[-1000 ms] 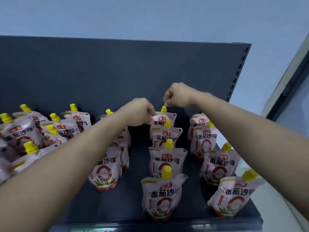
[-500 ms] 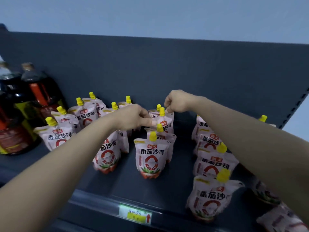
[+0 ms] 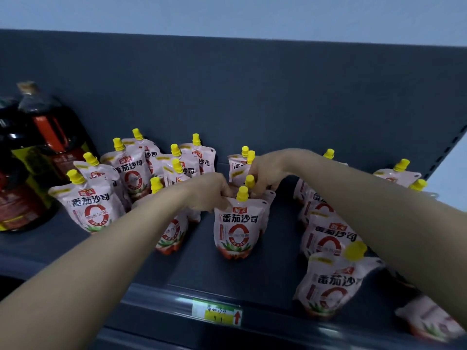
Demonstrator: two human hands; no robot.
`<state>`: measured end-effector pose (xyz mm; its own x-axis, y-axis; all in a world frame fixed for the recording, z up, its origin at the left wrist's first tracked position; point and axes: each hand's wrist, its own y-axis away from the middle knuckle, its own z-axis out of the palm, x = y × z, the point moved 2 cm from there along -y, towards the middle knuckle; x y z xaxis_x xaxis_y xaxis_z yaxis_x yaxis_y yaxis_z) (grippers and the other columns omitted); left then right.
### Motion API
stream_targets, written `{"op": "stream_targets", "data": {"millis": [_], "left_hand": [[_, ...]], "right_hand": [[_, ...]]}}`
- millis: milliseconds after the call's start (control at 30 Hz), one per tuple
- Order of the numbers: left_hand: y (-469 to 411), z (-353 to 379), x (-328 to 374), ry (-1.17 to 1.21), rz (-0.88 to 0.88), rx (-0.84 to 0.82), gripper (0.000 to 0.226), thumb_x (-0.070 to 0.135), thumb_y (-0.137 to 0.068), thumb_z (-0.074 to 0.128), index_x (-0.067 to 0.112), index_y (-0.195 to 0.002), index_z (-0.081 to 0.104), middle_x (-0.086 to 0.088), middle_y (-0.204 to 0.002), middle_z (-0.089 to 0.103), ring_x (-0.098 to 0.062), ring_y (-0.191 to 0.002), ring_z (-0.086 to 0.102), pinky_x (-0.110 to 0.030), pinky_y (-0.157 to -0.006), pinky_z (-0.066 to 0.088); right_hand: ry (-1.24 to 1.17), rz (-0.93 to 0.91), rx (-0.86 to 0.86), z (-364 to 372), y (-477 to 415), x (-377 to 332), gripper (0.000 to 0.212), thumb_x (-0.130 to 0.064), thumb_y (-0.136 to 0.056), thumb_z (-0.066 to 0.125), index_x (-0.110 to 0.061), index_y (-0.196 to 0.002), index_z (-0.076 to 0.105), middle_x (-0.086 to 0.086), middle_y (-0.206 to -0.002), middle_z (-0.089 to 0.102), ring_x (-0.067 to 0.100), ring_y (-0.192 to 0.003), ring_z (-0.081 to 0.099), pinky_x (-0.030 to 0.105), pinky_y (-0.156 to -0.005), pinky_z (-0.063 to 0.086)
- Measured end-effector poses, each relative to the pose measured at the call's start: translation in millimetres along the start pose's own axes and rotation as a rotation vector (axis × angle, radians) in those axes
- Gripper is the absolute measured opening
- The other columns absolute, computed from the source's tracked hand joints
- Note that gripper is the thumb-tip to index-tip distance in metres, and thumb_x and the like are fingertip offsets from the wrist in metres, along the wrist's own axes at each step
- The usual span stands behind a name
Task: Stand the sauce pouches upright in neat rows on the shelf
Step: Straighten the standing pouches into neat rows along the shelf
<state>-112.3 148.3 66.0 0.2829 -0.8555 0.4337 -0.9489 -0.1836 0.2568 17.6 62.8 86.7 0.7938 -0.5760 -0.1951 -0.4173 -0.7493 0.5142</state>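
Note:
Several pink sauce pouches with yellow caps stand on a dark grey shelf (image 3: 265, 271). In the middle row, the front pouch (image 3: 238, 228) stands upright, and my left hand (image 3: 211, 192) pinches its top left corner. My right hand (image 3: 267, 170) curls around the top of the second pouch (image 3: 262, 198), just behind the front one; most of that pouch is hidden. More pouches stand in a loose cluster on the left (image 3: 92, 205) and in a row on the right (image 3: 331, 286).
Large dark sauce bottles (image 3: 38, 147) stand at the shelf's far left. A price label (image 3: 217, 311) sits on the front rail. The shelf's back panel (image 3: 278, 102) rises behind the pouches. A pouch (image 3: 434, 322) lies at the bottom right corner.
Both hands have dropped from the rear pouches of the middle row toward its front pouches. The view has swung left, bringing the dark bottles into sight.

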Motion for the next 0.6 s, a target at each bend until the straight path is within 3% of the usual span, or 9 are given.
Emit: {"op": "stream_targets", "data": {"millis": [133,200,267,300,433,600], "left_hand": [[9,5,-1,0.018,0.062,-0.041,0.02,0.016,-0.086,0.064,-0.003,-0.082,0.068,-0.003,-0.065,0.056,-0.018,-0.064,0.056,-0.03,-0.067,0.052],[15,9,1,0.039,0.079,-0.074,0.017,0.016,-0.086,0.064,0.0,-0.089,0.071,-0.007,-0.079,0.069,-0.017,-0.066,0.064,-0.023,-0.067,0.056],[21,13,4,0.05,0.088,-0.11,0.017,0.014,-0.088,0.063,0.003,-0.097,0.072,-0.005,-0.091,0.073,-0.006,-0.065,0.063,-0.009,-0.055,0.053],[24,15,5,0.067,0.098,-0.125,0.018,0.013,-0.088,0.062,0.004,-0.1,0.072,-0.004,-0.095,0.074,-0.006,-0.067,0.063,-0.009,-0.055,0.054],[34,23,9,0.133,0.136,-0.205,0.023,0.012,-0.088,0.062,0.007,-0.108,0.072,-0.006,-0.108,0.073,-0.017,-0.095,0.069,-0.028,-0.082,0.059],[38,28,10,0.134,0.162,-0.21,0.024,0.011,-0.088,0.062,0.008,-0.109,0.071,-0.005,-0.107,0.073,-0.018,-0.094,0.069,-0.03,-0.083,0.059]], "right_hand": [[0.079,0.025,0.064,3,-1,-1,0.028,-0.017,-0.084,0.069,-0.019,-0.062,0.052,-0.003,-0.069,0.053,0.013,-0.06,0.055,0.021,-0.052,0.043],[0.102,0.042,0.092,5,-1,-2,0.028,-0.019,-0.082,0.071,-0.017,-0.062,0.051,-0.001,-0.067,0.052,0.016,-0.059,0.055,0.023,-0.05,0.042],[0.114,0.051,0.118,7,0,-4,0.029,-0.019,-0.082,0.071,-0.015,-0.062,0.049,0.0,-0.067,0.051,0.019,-0.061,0.055,0.025,-0.051,0.042],[0.117,0.051,0.129,8,1,-5,0.028,-0.02,-0.082,0.071,-0.015,-0.064,0.05,0.001,-0.069,0.052,0.021,-0.065,0.057,0.025,-0.054,0.043],[0.109,0.051,0.175,13,6,-6,0.017,-0.021,-0.082,0.069,-0.008,-0.079,0.057,0.009,-0.083,0.059,0.025,-0.075,0.058,0.032,-0.065,0.046],[0.119,0.096,0.186,16,12,-6,0.022,-0.022,-0.081,0.069,-0.012,-0.068,0.053,0.006,-0.074,0.058,0.024,-0.069,0.058,0.029,-0.06,0.044]]}}
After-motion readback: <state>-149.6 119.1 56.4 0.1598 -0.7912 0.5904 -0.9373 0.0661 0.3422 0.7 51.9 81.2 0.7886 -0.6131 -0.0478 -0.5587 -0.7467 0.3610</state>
